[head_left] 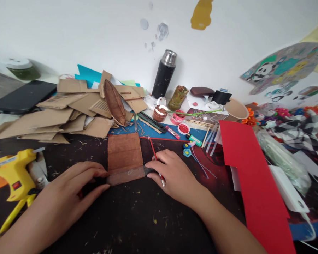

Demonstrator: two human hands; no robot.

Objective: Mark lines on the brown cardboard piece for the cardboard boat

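Note:
A brown square of cardboard [125, 151] lies flat on the dark tabletop in front of me. Across its near edge rests a clear ruler [128, 174], through which the brown shows. My left hand [81, 183] pinches the ruler's left end between thumb and fingers. At the other end, my right hand [172, 171] grips the ruler with thumb and forefinger. A thin red pencil [153, 150] is also held in the right hand, slanting up past the fingers, its tip pointing away from me.
Cardboard scraps [69, 109] are piled at the back left, and a yellow glue gun [19, 173] lies left. A black thermos [164, 74], paint jars [159, 113] and a green-capped tube [194, 139] stand or lie behind. Red card [257, 176] covers the right side.

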